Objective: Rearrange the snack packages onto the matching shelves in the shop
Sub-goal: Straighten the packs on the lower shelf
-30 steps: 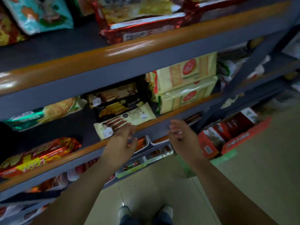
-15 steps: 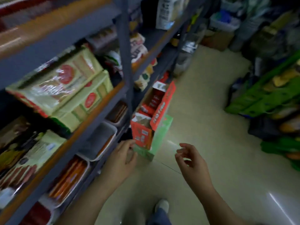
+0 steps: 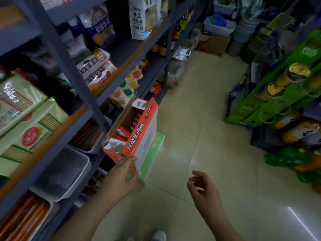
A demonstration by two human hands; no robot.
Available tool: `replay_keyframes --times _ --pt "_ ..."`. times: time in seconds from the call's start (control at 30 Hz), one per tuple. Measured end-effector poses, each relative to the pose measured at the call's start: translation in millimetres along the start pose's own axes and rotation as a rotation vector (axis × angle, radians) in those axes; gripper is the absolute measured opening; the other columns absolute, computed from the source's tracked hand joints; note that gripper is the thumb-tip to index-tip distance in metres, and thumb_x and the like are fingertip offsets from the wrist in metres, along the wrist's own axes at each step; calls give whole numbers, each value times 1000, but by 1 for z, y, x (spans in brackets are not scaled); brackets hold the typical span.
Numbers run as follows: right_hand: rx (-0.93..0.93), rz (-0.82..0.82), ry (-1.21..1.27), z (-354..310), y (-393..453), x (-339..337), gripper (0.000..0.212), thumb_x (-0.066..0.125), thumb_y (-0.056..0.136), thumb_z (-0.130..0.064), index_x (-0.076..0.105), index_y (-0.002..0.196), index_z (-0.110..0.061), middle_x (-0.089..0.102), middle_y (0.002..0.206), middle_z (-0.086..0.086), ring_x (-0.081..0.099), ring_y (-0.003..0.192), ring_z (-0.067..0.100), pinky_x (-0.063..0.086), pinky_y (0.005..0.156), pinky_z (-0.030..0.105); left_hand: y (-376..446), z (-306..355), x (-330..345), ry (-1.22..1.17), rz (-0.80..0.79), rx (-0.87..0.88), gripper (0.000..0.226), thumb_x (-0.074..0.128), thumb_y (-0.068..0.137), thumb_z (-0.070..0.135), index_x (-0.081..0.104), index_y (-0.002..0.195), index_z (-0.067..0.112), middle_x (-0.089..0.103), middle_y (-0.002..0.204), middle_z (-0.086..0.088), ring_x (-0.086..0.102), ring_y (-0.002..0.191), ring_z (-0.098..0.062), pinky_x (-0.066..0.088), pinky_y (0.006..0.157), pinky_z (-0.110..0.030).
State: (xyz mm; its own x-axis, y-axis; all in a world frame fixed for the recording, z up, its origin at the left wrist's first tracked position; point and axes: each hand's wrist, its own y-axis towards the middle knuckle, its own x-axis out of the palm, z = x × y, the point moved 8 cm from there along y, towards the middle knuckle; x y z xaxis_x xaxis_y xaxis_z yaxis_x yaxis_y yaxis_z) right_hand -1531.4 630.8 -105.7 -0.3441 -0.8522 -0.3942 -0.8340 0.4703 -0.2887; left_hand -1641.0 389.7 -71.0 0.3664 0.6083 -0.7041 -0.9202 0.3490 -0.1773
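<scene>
Beside orange carton (image 3: 139, 134) — left hand (image 3: 121, 176) overlaps its corner, contact unclear.

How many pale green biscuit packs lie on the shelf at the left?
2: the upper pack lies at the left edge, the lower pack under and in front of it. Others may be hidden behind.

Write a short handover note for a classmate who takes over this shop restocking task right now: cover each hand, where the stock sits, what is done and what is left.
Left hand: open, holding nothing, near the corner of the open orange-and-white carton; contact unclear.
Right hand: open, empty, over the aisle floor.
Stock: the carton sits on a green box on the floor beside the grey shelves; red packets are inside it. Pale green packages lie on the shelf at left.
Done: nothing can be confirmed from this view.
Left: probably take packets from the carton and shelve them with matching goods.
</scene>
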Motion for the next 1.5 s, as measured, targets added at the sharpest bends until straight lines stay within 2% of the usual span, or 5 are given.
replay_keyframes --times 0.17,0.37,0.73,1.2,1.5 --pt "-33 -92 11 -31 54 7 27 66 85 -8 59 105 -25 67 87 -2 62 77 2 48 65 11 14 -20 -22 -14 51 -121 40 62 80 23 48 88 59 59 84 21 55 83 11 44 63 -15" --pt "-160 -199 53 -110 148 32 27 64 87 -8 57 110 -21 65 90 -6 60 79 -3 45 62 6 66 -42 -42 11 153 -249 48 66 79 -5 51 98 36 60 88 13 60 83 4 42 65 -8" --pt "-215 -363 -160 -165 309 67 34 68 83 -6 56 97 -35 67 85 -6 62 78 0 45 63 8 227 -4 -32 -139 169 -336 28 57 90 22 52 115 34 59 107 8 58 90 -5 44 74 -17" --pt "-392 -946 -331 -261 445 172 27 62 86 4 59 111 -6 66 86 1 61 68 -6 42 62 5 305 20 -123 -237 740 -609 36 57 90 18 51 126 20 55 103 10 58 91 -6 48 77 -18" --pt "-947 -1256 -487 -377 397 278 83 72 81 -36 24 148 -25 37 143 -1 39 129 12 34 103 25 241 22 -112 -217 1033 -971 24 60 87 14 55 111 15 60 97 2 60 85 -15 40 63 -13"
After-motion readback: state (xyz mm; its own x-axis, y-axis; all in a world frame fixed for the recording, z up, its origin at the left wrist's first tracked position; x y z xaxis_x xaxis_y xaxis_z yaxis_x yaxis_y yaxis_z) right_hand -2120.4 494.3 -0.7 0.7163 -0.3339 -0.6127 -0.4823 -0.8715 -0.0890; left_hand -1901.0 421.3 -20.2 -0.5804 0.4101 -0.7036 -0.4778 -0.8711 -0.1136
